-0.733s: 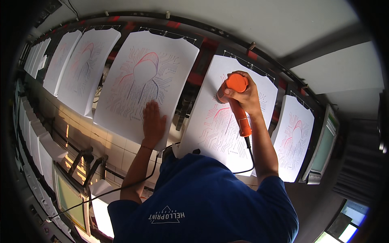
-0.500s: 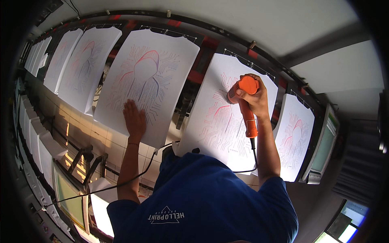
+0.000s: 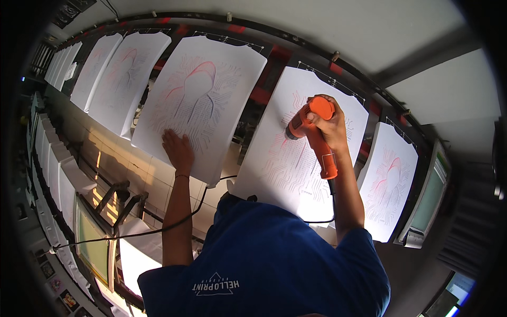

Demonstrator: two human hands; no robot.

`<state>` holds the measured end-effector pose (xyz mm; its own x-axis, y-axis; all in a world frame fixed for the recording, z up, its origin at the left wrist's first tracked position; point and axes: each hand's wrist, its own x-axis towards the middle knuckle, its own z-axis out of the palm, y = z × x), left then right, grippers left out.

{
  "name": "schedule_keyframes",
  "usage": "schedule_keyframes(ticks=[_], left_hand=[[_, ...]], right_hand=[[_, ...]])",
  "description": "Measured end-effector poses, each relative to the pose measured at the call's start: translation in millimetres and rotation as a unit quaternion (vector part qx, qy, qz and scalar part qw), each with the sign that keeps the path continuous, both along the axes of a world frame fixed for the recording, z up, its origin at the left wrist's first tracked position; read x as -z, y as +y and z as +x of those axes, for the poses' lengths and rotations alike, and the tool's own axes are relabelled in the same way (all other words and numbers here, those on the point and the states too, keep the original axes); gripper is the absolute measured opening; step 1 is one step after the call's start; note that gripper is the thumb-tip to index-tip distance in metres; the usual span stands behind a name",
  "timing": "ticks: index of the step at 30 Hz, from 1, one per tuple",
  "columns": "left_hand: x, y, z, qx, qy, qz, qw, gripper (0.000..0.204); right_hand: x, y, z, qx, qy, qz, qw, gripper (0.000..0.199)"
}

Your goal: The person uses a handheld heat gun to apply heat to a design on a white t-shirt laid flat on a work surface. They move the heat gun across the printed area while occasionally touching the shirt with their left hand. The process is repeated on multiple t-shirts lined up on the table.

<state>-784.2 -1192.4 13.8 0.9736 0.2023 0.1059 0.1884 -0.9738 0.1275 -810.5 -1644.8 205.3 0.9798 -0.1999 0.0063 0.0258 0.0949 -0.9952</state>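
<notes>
My right hand is wrapped round an orange heat gun. Its dark nozzle points down and left over a white shirt panel printed with red and dark circuit-like lines. I cannot tell how far the nozzle is from the cloth. A black cord runs from the gun's handle. On the lower part of the neighbouring white shirt panel, which bears a hooded-figure print, my left hand lies flat with fingers spread. Nothing is in it.
More printed white panels lie in a row to both sides on dark boards. The cord crosses my left forearm toward the left. Framed screens stand at the right and lower left. A dark rail runs behind.
The heat gun's nozzle has swung left and slightly down over the same panel. My left hand remains flat on its panel. The whole view has shifted slightly.
</notes>
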Motion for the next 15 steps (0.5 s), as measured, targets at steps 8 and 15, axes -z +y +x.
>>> schedule_keyframes(ticks=[8, 15], left_hand=[[-0.1, -14.6, -21.7, -0.012, -0.048, -0.008, 0.999, 0.065], [-4.9, -19.3, -21.8, -0.053, -0.099, -0.039, 0.993, 0.065]], right_hand=[[-1.9, 32.8, 5.2, -0.061, 0.005, 0.016, 0.998, 0.065], [-5.3, 44.9, -8.2, -0.116, 0.030, -0.063, 0.991, 0.066]])
